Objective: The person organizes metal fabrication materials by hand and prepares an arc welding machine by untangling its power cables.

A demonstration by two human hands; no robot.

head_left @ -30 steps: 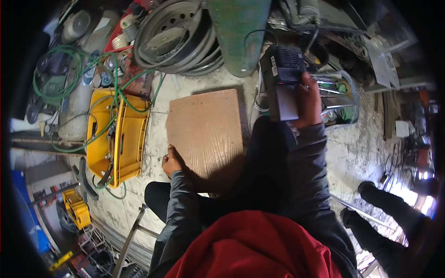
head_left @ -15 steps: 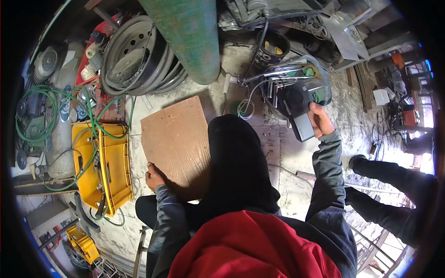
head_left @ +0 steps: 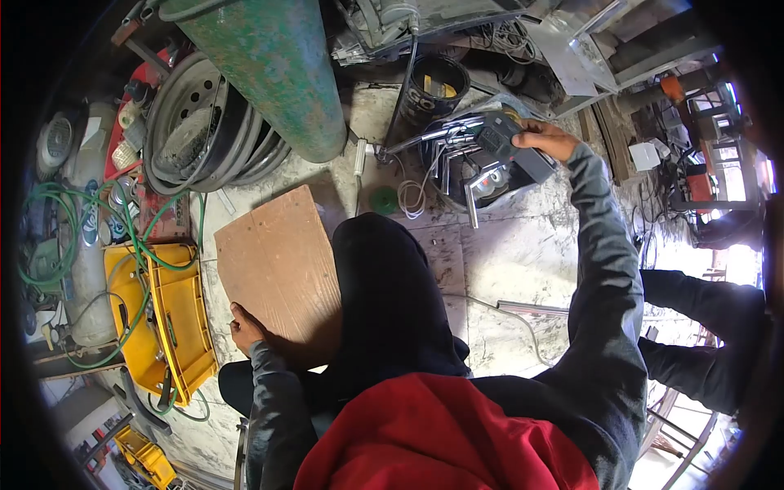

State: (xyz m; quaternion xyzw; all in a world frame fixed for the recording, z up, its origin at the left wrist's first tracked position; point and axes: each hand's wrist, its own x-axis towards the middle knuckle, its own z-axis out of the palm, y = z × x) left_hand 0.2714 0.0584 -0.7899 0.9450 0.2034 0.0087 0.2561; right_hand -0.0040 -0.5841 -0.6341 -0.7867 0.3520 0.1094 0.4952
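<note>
My left hand (head_left: 247,329) grips the lower left edge of a brown wooden board (head_left: 273,261), its fingers closed on the rim. The board is tilted beside my dark-trousered knee, with small dark marks like screw heads near its corners. My right hand (head_left: 545,140) is closed on the right side of a dark grey and black boxy object (head_left: 510,143); its exact kind is not clear. That object is over a plastic tub (head_left: 523,196) holding metal wrenches or bars (head_left: 445,159) and a round disc (head_left: 488,186), and it hides part of them.
A green cylinder (head_left: 269,73) stands ahead, beside wheel rims (head_left: 188,122). Yellow crates (head_left: 192,327) and green hose (head_left: 61,200) are at left. A black bucket (head_left: 437,86) is beyond the tub. Another person's legs (head_left: 694,302) are at right.
My right hand has moved forward with the dark boxy object, now farther over the tub, and the disc shows. My left hand still holds the board. The whole view has shifted slightly.
</note>
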